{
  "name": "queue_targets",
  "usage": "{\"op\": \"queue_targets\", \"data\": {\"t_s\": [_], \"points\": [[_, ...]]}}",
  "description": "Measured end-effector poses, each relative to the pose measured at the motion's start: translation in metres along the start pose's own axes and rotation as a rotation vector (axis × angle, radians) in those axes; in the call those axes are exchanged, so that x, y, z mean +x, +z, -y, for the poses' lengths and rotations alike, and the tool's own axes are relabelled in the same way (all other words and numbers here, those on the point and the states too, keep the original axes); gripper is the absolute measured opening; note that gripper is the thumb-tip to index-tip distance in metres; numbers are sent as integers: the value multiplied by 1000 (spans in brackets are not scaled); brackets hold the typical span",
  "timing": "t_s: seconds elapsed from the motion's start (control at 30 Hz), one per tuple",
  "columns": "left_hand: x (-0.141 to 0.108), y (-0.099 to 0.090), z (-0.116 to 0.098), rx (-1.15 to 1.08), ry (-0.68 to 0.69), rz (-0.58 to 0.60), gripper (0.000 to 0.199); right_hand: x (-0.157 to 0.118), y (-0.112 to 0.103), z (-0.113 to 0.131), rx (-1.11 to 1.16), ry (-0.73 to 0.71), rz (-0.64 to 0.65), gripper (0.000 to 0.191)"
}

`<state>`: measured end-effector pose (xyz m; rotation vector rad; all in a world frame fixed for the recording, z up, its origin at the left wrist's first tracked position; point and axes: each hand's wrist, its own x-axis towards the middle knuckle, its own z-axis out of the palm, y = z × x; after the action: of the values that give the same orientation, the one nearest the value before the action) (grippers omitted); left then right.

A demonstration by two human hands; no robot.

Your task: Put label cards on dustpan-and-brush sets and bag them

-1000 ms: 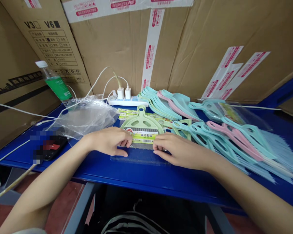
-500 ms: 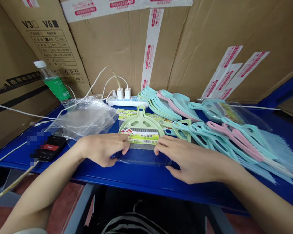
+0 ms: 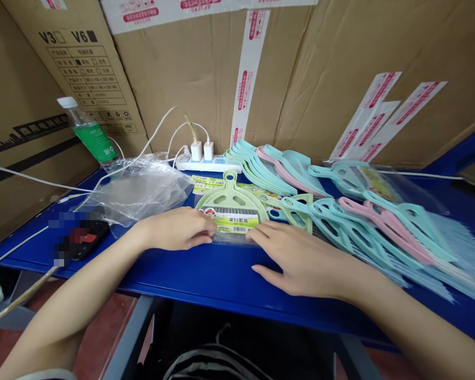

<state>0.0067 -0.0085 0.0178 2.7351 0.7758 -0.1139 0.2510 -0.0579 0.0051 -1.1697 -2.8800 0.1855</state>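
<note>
A green dustpan (image 3: pixel 243 194) with a dark-bristled brush lies in a clear bag on the blue table, a printed label (image 3: pixel 237 220) across its front. My left hand (image 3: pixel 180 228) is closed at the bag's lower left edge, fingers curled against the label's end. At the lower right edge rests my right hand (image 3: pixel 301 253), fingers stretched and pressing on the plastic, thumb apart. The bag's near end looks folded in under the label. Just right of the set, another green piece (image 3: pixel 296 211) lies partly behind my right hand.
Blue and pink brushes (image 3: pixel 388 227) spread over the right side. Stacked dustpans (image 3: pixel 277 166) stand behind. Clear bags (image 3: pixel 142 190), a phone (image 3: pixel 89 240) and a tilted bottle (image 3: pixel 95 140) are on the left. A power strip (image 3: pixel 221 164) with cables sits by the cardboard wall.
The bag's loose near end, spread toward me before, has been folded up to the label. My left hand moved slightly right and up, its fingers drawn together; my right fingers straightened.
</note>
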Motion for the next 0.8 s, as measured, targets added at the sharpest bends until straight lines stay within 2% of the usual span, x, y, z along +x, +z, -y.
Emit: {"op": "queue_targets", "data": {"t_s": [0.07,0.23,0.53,0.8], "points": [[0,-1,1,-11,-5,-27,11,2,3,-1,-28,1,-32,23],[1,-1,2,-35,22,-48,7,7,9,-3,-7,9,-93,7],[5,2,7,-13,47,-104,17,9,12,-7,29,-16,-165,25],[5,2,7,-3,-6,-84,17,12,15,-8,135,97,-122,23]]}}
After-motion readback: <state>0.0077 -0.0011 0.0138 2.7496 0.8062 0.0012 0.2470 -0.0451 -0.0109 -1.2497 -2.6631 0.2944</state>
